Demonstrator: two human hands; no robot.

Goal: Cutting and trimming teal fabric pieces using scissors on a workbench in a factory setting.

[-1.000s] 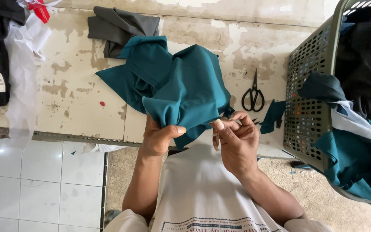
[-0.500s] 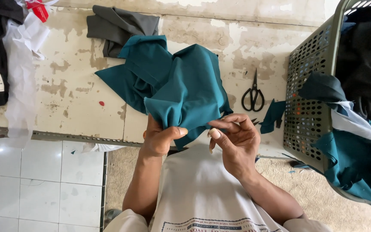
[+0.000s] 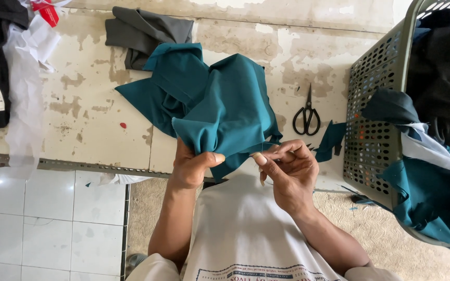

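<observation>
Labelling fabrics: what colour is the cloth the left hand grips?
Teal green, plain, no pattern. The teal cloth shows best in the head view.

A worn worktop [image 3: 79,109] is seen from above, its cream paint flaked away in brown patches, with a metal strip [image 3: 63,165] along its near edge. Below it at the left, white floor tiles [image 3: 37,224] are laid with dark grout. At the right, the floor is covered by what may be a beige mat [image 3: 391,255]. The scene is evenly lit by soft light.
</observation>
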